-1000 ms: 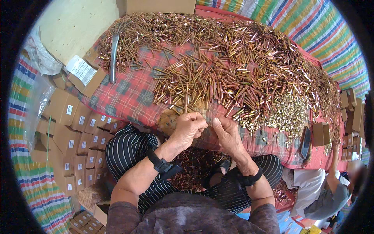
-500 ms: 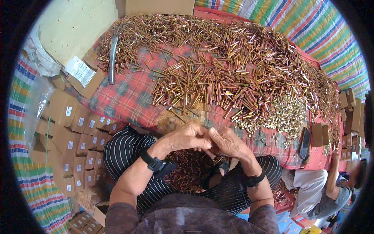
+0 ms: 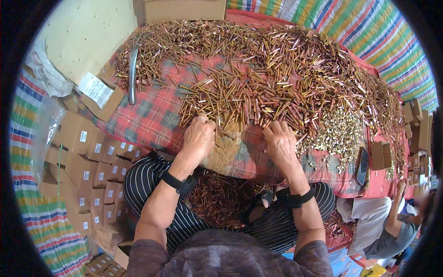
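A wide heap of thin brass-coloured metal rods (image 3: 290, 87) lies on a red-and-green plaid cloth (image 3: 159, 115). My left hand (image 3: 199, 135) is at the heap's near left edge, fingers bent down among the rods. A few loose rods (image 3: 225, 133) lie beside its thumb. Further right, my right hand (image 3: 280, 142) reaches the near edge of the heap with curled fingers. Both hands' fingertips are hidden, so what they pinch cannot be made out. Small shiny metal pieces (image 3: 339, 136) are piled to the right of my right hand.
More rods (image 3: 221, 196) lie below, between my legs. A curved metal bar (image 3: 133, 76) rests at the left. Labelled cardboard boxes (image 3: 85, 157) are stacked at the left, and an open box (image 3: 380, 156) stands at the right. Another person (image 3: 392, 231) sits at the lower right.
My hands were together over the cloth's near edge, fingers pinched. Now they have parted and moved forward, the left to the heap's left edge, the right further right.
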### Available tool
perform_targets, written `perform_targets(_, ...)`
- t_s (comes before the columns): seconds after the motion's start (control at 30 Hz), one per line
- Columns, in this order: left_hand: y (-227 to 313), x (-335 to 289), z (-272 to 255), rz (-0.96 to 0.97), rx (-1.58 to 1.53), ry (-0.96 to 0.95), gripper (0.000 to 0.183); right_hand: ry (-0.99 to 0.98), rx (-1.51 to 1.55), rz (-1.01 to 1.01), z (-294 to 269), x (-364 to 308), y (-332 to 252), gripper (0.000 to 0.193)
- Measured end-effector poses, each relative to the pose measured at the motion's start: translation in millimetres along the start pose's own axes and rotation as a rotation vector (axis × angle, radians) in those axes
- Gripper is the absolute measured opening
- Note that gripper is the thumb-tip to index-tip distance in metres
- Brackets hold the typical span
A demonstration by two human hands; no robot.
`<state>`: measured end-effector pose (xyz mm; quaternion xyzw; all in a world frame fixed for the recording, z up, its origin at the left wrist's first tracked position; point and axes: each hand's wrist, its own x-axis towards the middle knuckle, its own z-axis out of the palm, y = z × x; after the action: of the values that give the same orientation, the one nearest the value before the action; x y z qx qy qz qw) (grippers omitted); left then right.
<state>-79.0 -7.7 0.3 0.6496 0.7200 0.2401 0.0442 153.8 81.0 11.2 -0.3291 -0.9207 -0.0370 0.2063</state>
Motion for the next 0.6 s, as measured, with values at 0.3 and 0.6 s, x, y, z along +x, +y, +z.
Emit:
perform_targets(0.3,16.6,4.1,-12.4,0.125,-0.076,0.029,0.010,-0.015,0.251,0.105,-3.9,-4.5,-27.3,0.017)
perform_targets(0.6,31.0,-2.5,-11.7,-0.331,-1.062,-0.312,0.013,0.017,0.529,0.251,-12.0,-6.9,-31.3,0.020)
